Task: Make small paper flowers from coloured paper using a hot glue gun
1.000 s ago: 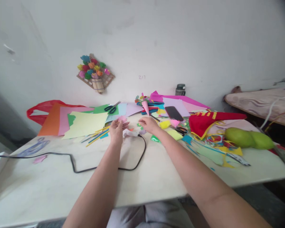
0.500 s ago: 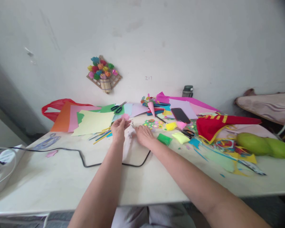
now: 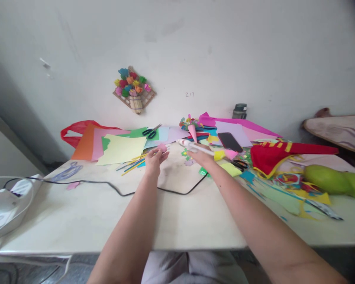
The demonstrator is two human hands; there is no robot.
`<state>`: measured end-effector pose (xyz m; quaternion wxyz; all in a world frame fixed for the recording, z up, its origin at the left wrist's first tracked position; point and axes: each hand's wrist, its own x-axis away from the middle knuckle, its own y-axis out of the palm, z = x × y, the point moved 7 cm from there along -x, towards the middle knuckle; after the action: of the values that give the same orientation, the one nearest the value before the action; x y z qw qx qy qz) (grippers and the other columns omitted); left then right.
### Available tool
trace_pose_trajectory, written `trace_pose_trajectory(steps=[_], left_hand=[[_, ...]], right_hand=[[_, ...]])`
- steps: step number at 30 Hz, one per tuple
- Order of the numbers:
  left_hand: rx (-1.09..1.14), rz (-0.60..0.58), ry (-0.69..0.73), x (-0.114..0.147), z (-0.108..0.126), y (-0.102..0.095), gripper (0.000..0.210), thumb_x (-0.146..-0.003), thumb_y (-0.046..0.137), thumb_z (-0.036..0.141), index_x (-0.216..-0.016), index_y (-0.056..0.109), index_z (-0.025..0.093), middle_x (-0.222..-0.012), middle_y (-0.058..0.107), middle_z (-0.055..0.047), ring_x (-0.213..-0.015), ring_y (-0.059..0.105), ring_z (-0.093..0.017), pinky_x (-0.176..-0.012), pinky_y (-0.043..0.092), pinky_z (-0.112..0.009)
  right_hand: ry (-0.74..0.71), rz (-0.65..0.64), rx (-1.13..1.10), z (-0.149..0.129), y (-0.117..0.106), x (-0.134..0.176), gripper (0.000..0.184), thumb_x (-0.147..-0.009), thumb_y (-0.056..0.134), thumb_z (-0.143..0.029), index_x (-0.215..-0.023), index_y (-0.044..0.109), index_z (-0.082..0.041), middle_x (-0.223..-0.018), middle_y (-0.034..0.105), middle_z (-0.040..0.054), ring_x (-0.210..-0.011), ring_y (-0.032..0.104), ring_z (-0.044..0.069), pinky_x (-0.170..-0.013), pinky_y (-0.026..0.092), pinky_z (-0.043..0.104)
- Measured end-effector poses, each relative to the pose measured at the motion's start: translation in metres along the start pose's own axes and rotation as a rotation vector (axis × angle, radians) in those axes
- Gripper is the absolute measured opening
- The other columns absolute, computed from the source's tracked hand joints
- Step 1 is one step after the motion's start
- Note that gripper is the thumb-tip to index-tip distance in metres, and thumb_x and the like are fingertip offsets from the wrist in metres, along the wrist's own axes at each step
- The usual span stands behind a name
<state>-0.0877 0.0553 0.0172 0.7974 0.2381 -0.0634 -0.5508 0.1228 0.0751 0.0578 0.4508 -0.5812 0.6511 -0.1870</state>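
The left hand (image 3: 154, 160) pinches a pink paper piece (image 3: 162, 147) at its fingertips; the right hand (image 3: 202, 155) wraps its fingers around a white glue gun (image 3: 191, 146), nozzle (image 3: 180, 142) beyond them. A light edge grip should keep skin clear.

Person, one, as we record it against the white table (image 3: 195, 232). Left hand (image 3: 154, 161) and right hand (image 3: 201, 156) — both bare, like the forearms above the table. Right forearm (image 3: 248, 213): we note one small dark spot (image 3: 220, 186) on the stretch over the table. Trousers (image 3: 170, 270): pale grey, seen below the table's near edge — cloth loosely creased, a dark short line at the middle.
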Motion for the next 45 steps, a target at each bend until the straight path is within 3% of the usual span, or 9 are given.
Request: trace_pose_trajectory(steps=[5,9,14,23,45], left_hand=[[-0.024,-0.074,-0.049,0.004,-0.013,0.01,0.021,-0.068,0.062,0.016,-0.079,0.044,0.015,-0.071,0.065,-0.004,-0.067,0.066,-0.015,-0.068,0.052,-0.027],[-0.052,-0.098,-0.075,0.003,-0.019,0.011,0.021,-0.069,0.062,0.015,-0.074,0.042,0.015,-0.07,0.066,-0.006,-0.069,0.066,-0.016,-0.069,0.052,-0.028],[-0.092,-0.163,-0.117,0.001,-0.026,0.013,0.017,-0.069,0.064,0.018,-0.071,0.048,0.013,-0.075,0.066,-0.008,-0.069,0.066,-0.015,-0.066,0.053,-0.026],[-0.072,-0.292,-0.143,0.005,-0.028,0.02,0.012,-0.069,0.064,0.02,-0.072,0.057,0.01,-0.078,0.066,-0.008,-0.071,0.065,-0.015,-0.065,0.052,-0.023],[-0.09,-0.357,-0.146,0.008,-0.027,0.026,0.024,-0.063,0.069,0.027,-0.067,0.05,0.013,-0.075,0.067,-0.009,-0.074,0.066,-0.02,-0.069,0.052,-0.031]], right_hand=[[0.016,-0.153,-0.561,0.012,0.003,-0.005,0.029,-0.069,0.058,-0.043,-0.076,0.058,-0.015,-0.059,0.057,0.0004,-0.045,0.048,0.01,-0.041,0.037,0.021],[0.018,-0.264,-0.755,0.009,0.004,0.0,0.031,-0.066,0.062,-0.043,-0.067,0.054,-0.014,-0.053,0.053,-0.0016,-0.034,0.038,0.005,-0.033,0.032,0.02],[-0.037,-0.366,-0.724,-0.001,0.008,0.004,0.035,-0.064,0.063,-0.046,-0.064,0.055,-0.012,-0.055,0.059,0.001,-0.03,0.037,0.004,-0.031,0.031,0.019],[-0.058,-0.37,-0.628,-0.001,0.006,0.007,0.038,-0.063,0.063,-0.05,-0.069,0.057,-0.013,-0.057,0.059,0.0014,-0.032,0.037,0.004,-0.031,0.03,0.018],[-0.009,-0.357,-0.48,-0.002,0.003,0.009,0.04,-0.061,0.063,-0.053,-0.068,0.057,-0.014,-0.052,0.054,0.0007,-0.035,0.038,0.006,-0.033,0.029,0.018]])
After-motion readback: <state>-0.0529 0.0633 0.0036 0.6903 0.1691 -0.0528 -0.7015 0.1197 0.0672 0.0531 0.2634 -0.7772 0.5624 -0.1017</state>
